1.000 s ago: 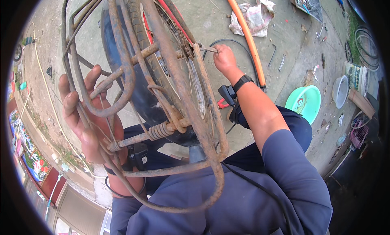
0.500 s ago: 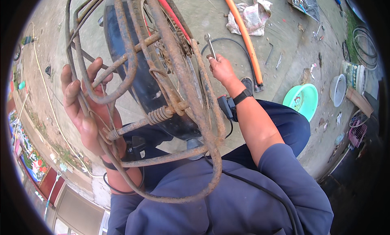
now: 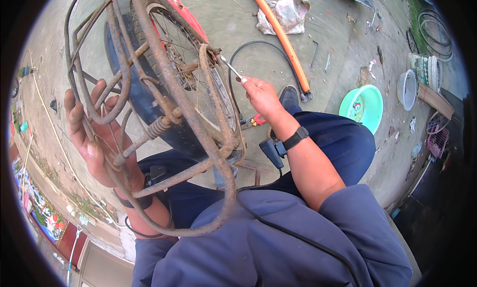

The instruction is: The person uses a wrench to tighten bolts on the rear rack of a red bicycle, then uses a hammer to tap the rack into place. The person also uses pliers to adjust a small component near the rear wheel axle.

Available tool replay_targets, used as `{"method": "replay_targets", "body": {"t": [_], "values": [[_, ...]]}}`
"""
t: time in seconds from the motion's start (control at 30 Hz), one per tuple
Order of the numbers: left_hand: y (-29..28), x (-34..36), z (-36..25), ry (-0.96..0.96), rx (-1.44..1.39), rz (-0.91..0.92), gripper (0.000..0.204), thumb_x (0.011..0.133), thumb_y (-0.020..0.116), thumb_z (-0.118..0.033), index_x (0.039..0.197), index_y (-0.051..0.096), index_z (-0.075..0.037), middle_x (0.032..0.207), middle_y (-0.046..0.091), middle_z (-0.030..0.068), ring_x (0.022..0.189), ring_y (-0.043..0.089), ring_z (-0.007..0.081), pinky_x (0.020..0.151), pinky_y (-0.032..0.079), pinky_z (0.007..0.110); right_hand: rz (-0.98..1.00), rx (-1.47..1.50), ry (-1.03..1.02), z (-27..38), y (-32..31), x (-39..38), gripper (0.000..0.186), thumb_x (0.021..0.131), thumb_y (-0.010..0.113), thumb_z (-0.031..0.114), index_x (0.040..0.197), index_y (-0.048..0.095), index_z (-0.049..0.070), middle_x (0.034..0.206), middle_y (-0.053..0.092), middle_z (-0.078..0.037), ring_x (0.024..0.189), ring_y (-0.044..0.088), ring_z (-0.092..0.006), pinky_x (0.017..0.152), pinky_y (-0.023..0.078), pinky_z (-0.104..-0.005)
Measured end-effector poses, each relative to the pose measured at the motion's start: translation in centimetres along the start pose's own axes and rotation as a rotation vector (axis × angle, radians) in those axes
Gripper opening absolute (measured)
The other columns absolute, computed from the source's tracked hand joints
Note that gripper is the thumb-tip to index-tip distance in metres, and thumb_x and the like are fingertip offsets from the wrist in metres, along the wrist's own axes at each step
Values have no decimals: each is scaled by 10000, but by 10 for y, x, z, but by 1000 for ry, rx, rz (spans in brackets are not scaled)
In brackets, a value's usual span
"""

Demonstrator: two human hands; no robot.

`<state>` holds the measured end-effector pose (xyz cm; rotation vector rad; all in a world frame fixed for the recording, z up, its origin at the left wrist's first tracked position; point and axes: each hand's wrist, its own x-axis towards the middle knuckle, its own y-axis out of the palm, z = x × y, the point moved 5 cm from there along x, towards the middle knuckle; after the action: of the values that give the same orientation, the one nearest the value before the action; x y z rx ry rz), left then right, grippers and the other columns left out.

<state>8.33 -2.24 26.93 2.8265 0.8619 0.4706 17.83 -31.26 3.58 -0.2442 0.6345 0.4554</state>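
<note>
A rusty rear bicycle rack (image 3: 194, 113) fills the left and middle of the head view, over a wheel (image 3: 198, 73) with a black mudguard (image 3: 117, 56). My left hand (image 3: 99, 143) grips the rack's left side, its fingers behind the rusty bars and partly hidden by them. A coiled spring (image 3: 158, 127) sits on the rack close to that hand. My right hand (image 3: 261, 96) is closed round a wrench (image 3: 231, 67). The wrench's far end is at the bolt (image 3: 216, 51) by the wheel; I cannot tell whether it is seated on it.
On the concrete ground to the right lie an orange-bodied pump (image 3: 283, 34), a white cloth (image 3: 293, 14), a hex key (image 3: 314, 53) and another wrench (image 3: 328, 61). A black hose (image 3: 258, 42) curves beside the wheel. A green basin (image 3: 375, 110) stands by my right knee.
My right hand has moved left and slightly down, bringing the wrench from free air to the bolt. The rack has shifted left in view, with my left hand still on it.
</note>
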Motion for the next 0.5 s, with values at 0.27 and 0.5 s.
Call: {"method": "replay_targets", "body": {"t": [0.27, 0.5], "values": [[0, 0, 0, -6, -7, -25, 668, 833, 682, -313, 1381, 478, 10, 1562, 304, 170, 1341, 417, 498, 1092, 401, 600, -69, -75, -85, 3, 1, 0, 400, 1012, 561, 328, 1239, 660, 14, 721, 517, 52, 660, 458, -62, 610, 406, -244], [3, -3, -2, -10, 30, -45, 670, 881, 628, -375, 1423, 466, -16, 1575, 310, 166, 1359, 416, 456, 1115, 340, 576, -84, -31, -62, 8, 6, 3, 400, 1004, 578, 323, 1251, 653, 17, 734, 552, 34, 658, 480, -72, 612, 430, -259]]}}
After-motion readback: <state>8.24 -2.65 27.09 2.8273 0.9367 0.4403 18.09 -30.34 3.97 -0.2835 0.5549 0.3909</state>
